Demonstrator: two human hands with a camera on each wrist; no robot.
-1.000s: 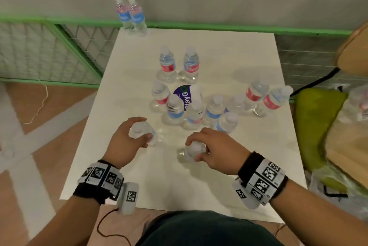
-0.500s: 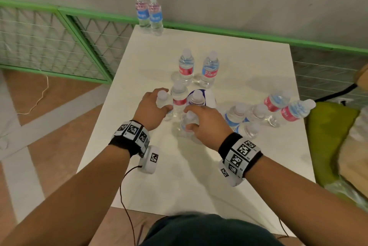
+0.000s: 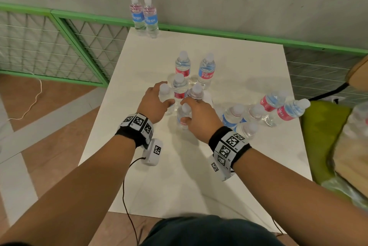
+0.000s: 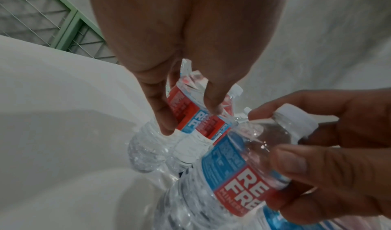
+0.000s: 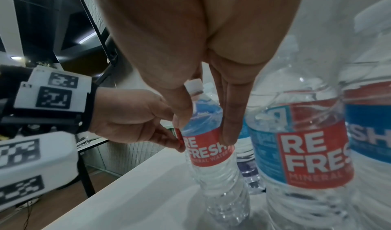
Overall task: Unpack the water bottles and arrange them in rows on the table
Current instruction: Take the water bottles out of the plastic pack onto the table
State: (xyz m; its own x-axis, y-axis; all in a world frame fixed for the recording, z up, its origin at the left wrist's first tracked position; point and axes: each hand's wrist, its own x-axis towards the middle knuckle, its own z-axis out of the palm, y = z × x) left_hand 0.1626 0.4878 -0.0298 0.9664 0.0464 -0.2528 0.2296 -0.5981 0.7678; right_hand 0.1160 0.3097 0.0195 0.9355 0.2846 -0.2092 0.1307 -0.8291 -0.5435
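Observation:
Clear water bottles with red and blue labels stand on the white table [image 3: 239, 166]. My left hand [image 3: 159, 102] grips one bottle [image 3: 164, 91] by its upper body; in the left wrist view the thumb and fingers of that hand [image 4: 190, 118] pinch its red label [image 4: 186, 116]. My right hand [image 3: 186, 114] grips a second bottle [image 3: 183, 121] just beside it, upright on the table, with the fingers of that hand [image 5: 204, 131] round the red label [image 5: 207, 143]. Two upright bottles [image 3: 180, 88] stand right behind both hands.
Two bottles [image 3: 183, 66] stand mid-table and two more [image 3: 144, 17] at the far left corner. A cluster [image 3: 239, 114] with tipped bottles [image 3: 288, 110] sits at the right edge. A green mesh fence [image 3: 59, 46] runs on the left; a green cushion [image 3: 322, 126] lies on the right.
Both hands have carried their bottles from the near part of the table forward to the upright bottles in the middle, and now hold them side by side there.

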